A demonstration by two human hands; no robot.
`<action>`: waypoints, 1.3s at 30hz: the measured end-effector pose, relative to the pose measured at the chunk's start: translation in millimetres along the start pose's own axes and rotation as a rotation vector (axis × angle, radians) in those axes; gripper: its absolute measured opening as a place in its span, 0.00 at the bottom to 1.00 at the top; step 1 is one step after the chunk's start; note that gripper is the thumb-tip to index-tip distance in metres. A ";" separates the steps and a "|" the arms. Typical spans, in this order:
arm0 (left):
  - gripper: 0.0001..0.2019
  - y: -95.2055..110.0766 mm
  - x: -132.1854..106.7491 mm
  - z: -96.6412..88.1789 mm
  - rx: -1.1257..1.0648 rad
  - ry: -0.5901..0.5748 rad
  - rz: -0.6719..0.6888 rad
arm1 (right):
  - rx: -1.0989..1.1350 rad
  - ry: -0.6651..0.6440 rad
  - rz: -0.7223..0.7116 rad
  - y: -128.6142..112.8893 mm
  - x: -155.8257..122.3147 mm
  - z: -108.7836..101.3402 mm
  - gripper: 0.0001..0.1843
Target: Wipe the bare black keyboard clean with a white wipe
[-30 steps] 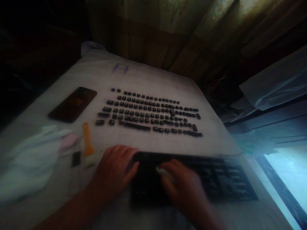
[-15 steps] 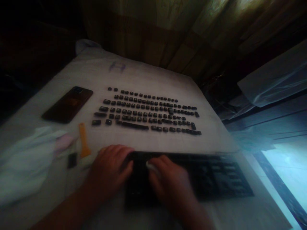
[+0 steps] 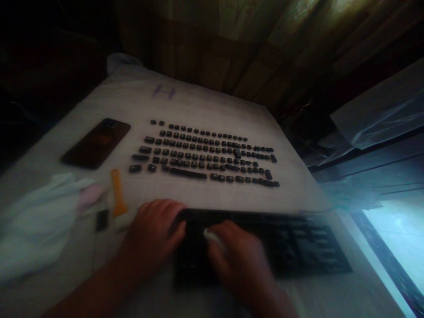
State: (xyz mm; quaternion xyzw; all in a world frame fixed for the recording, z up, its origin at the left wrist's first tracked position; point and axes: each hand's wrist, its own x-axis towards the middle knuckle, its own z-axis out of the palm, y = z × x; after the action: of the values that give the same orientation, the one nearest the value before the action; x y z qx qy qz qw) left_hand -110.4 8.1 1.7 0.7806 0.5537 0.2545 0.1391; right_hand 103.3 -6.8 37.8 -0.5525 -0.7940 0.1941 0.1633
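Note:
A black keyboard base [image 3: 298, 247] without its keycaps lies near the front of the white-covered table [image 3: 205, 110]. My left hand [image 3: 154, 232] grips the base's left end, fingers curled over its edge. My right hand [image 3: 238, 258] presses a small white wad [image 3: 212, 235] onto the base's left part, fingers closed on it; the hand is blurred. Beyond the base, several black keycaps [image 3: 205, 154] lie in rows on the cloth.
A dark phone [image 3: 96, 142] lies at the left. An orange-handled brush [image 3: 117, 196] and a small black piece [image 3: 102, 219] lie left of my left hand. Crumpled white cloth or plastic [image 3: 36, 221] is at the far left. Curtains hang behind; a bright floor shows on the right.
My right hand has slid a little leftward along the keyboard base with the white wad. My left hand stays on the left end. The view shifted slightly.

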 end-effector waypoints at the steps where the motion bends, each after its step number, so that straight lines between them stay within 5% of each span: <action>1: 0.11 0.0 0.2 -0.2 0.001 -0.002 0.003 | 0.012 0.010 0.005 0.1 1.0 -0.2 0.11; 11: 0.12 6.8 -2.9 -0.9 0.011 0.206 0.224 | 0.407 0.012 0.172 -4.4 -5.0 -2.7 0.08; 19: 0.06 18.5 -7.2 4.9 -0.209 0.134 0.273 | 0.570 -0.097 0.198 -10.8 -7.4 -5.7 0.07; 31: 0.11 28.5 -13.6 6.9 -0.220 0.066 0.298 | 0.422 0.147 -0.215 -13.0 -7.8 -7.5 0.07; 35: 0.15 36.2 -16.1 -1.2 -0.407 -0.064 0.159 | 0.247 0.315 -0.334 -10.6 -10.0 -4.4 0.09; 39: 0.19 44.7 -11.2 -12.2 -0.755 -0.353 -0.194 | 0.094 0.404 -0.386 -9.7 -12.5 -1.5 0.11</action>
State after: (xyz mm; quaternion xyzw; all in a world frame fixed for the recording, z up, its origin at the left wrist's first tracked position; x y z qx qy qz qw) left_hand -84.5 -18.8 31.4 0.6509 0.4602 0.2873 0.5310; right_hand 100.3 -21.4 43.3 -0.4104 -0.8259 0.0821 0.3777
